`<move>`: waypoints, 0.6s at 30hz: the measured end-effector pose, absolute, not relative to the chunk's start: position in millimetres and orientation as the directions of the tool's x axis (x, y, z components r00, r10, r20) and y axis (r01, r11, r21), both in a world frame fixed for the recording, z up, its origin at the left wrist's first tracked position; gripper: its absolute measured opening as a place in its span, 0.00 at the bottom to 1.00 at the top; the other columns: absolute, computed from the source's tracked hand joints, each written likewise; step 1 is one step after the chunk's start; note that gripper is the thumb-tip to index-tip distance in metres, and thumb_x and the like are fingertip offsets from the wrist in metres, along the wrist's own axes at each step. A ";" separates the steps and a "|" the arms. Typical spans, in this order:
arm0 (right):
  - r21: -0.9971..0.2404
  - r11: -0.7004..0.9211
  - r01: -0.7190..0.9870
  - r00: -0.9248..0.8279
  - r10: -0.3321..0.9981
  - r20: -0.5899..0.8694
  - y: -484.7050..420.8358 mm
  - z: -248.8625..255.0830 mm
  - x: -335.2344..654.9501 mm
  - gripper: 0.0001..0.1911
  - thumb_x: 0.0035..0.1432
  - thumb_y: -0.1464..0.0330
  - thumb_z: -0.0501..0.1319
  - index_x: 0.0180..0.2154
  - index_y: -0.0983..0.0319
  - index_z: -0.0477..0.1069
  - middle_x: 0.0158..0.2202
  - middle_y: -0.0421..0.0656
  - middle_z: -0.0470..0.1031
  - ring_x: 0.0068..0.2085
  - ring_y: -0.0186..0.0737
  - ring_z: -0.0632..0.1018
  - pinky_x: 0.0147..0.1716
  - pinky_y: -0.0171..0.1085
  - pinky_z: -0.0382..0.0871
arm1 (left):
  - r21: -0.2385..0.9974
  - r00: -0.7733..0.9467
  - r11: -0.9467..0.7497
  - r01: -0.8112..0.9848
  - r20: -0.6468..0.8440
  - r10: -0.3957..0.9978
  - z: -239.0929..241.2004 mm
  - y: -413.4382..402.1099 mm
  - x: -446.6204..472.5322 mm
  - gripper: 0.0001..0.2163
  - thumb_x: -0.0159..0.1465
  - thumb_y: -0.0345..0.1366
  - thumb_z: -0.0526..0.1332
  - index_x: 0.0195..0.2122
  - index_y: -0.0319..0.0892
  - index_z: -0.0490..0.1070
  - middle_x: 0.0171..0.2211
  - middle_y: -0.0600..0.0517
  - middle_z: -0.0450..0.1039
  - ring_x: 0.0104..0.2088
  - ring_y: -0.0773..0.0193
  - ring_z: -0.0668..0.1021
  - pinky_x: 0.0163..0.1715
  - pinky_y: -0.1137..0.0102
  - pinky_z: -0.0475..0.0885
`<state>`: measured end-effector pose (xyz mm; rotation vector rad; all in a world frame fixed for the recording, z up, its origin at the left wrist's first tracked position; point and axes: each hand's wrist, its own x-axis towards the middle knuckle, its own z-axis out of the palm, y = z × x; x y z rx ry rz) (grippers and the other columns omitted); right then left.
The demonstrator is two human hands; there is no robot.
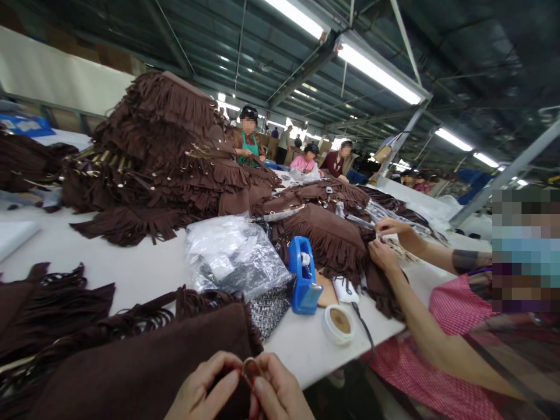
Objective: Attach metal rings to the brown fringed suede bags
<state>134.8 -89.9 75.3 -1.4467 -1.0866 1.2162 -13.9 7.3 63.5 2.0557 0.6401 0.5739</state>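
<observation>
At the bottom edge of the view, the left hand [202, 389] and the right hand [276, 392] meet over a small metal ring [251, 366], each pinching it between thumb and fingertips, so both are closed on it. The ring sits at the near edge of a brown fringed bag [144, 361] that lies across the counter [144, 265]. Working the ring well seems to call for a steady pinch from one hand while the other turns or threads it, with the fringe kept out from under the fingers; whether the ring is already joined to the bag cannot be told, since the hands are cut off by the frame.

Just beyond the bag lie a crumpled clear plastic bag [234, 256], a blue tape dispenser [304, 280] and a roll of tape [338, 322]. A tall pile of fringed bags [153, 151] fills the far left. To the right, a co-worker's hands [385, 242] handle another brown piece, their forearm reaching across the counter's near corner, close to the working space.
</observation>
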 end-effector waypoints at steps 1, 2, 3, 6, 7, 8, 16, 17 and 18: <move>-0.978 -0.185 0.095 0.082 0.981 -0.177 -92.5 77.4 133.9 0.23 0.60 0.49 0.48 0.38 0.63 0.59 0.20 0.33 0.62 0.18 0.25 0.61 0.19 0.26 0.55 | 0.900 0.743 -0.341 0.272 0.029 0.669 70.9 4.6 -10.6 0.16 0.64 0.45 0.47 0.30 0.45 0.69 0.29 0.55 0.75 0.32 0.66 0.77 0.33 0.74 0.72; -0.974 -0.190 0.125 0.057 0.981 -0.184 -95.2 79.9 133.7 0.20 0.61 0.52 0.47 0.40 0.63 0.59 0.21 0.33 0.62 0.19 0.26 0.62 0.20 0.27 0.57 | 0.918 0.722 -0.249 0.309 -0.056 0.689 77.1 2.5 -6.2 0.17 0.63 0.47 0.47 0.26 0.44 0.67 0.25 0.55 0.73 0.29 0.65 0.76 0.31 0.73 0.70; -0.966 -0.196 0.168 0.053 0.980 -0.189 -97.7 82.7 133.9 0.17 0.62 0.55 0.47 0.41 0.62 0.59 0.23 0.34 0.64 0.21 0.27 0.64 0.22 0.28 0.59 | 0.922 0.707 -0.199 0.331 -0.103 0.699 82.0 0.9 -1.1 0.18 0.61 0.49 0.48 0.23 0.43 0.65 0.23 0.55 0.71 0.28 0.64 0.74 0.30 0.72 0.68; -0.889 -0.190 0.417 0.119 0.981 -0.154 -103.7 89.2 135.3 0.12 0.61 0.64 0.51 0.47 0.58 0.60 0.35 0.41 0.71 0.34 0.35 0.72 0.34 0.35 0.67 | 0.917 0.680 -0.146 0.372 -0.162 0.715 90.2 -1.3 14.5 0.17 0.57 0.50 0.49 0.19 0.43 0.60 0.20 0.56 0.65 0.24 0.65 0.69 0.27 0.71 0.64; -0.843 -0.172 0.509 0.135 0.984 -0.120 -104.8 90.1 135.3 0.14 0.60 0.66 0.51 0.48 0.58 0.61 0.39 0.44 0.71 0.39 0.39 0.73 0.39 0.38 0.67 | 0.911 0.669 -0.142 0.387 -0.172 0.723 91.5 -1.8 18.7 0.17 0.56 0.49 0.49 0.18 0.43 0.59 0.19 0.56 0.64 0.24 0.65 0.68 0.26 0.71 0.63; -0.801 -0.148 0.580 0.134 0.987 -0.085 -105.5 90.3 135.1 0.15 0.59 0.67 0.51 0.49 0.58 0.61 0.42 0.46 0.71 0.41 0.41 0.73 0.41 0.40 0.67 | 0.905 0.662 -0.139 0.401 -0.181 0.728 92.3 -2.3 21.8 0.16 0.55 0.49 0.49 0.18 0.44 0.58 0.18 0.56 0.62 0.23 0.65 0.67 0.25 0.71 0.62; -0.811 -0.215 0.545 0.284 0.957 -0.063 -117.3 73.4 142.0 0.14 0.59 0.65 0.47 0.45 0.61 0.64 0.31 0.43 0.70 0.31 0.37 0.72 0.34 0.35 0.66 | 0.488 0.712 -0.784 0.384 0.384 0.588 61.4 -14.1 -14.3 0.13 0.61 0.41 0.54 0.43 0.41 0.70 0.38 0.50 0.75 0.38 0.61 0.76 0.39 0.69 0.69; -0.830 -0.224 0.511 0.289 0.954 -0.080 -121.8 68.6 143.2 0.15 0.60 0.64 0.47 0.45 0.62 0.64 0.30 0.41 0.69 0.30 0.36 0.71 0.33 0.34 0.65 | 0.270 0.739 -0.886 0.377 0.489 0.464 54.8 -14.8 -22.3 0.16 0.60 0.37 0.56 0.49 0.41 0.67 0.44 0.48 0.74 0.43 0.60 0.75 0.42 0.68 0.69; -0.850 -0.223 0.478 0.280 0.956 -0.094 -126.6 62.9 143.3 0.16 0.60 0.63 0.47 0.45 0.62 0.64 0.29 0.40 0.67 0.29 0.35 0.69 0.32 0.33 0.65 | 0.076 0.767 -0.925 0.371 0.537 0.352 49.4 -15.1 -28.7 0.19 0.58 0.34 0.57 0.52 0.40 0.65 0.48 0.46 0.73 0.46 0.58 0.74 0.44 0.67 0.68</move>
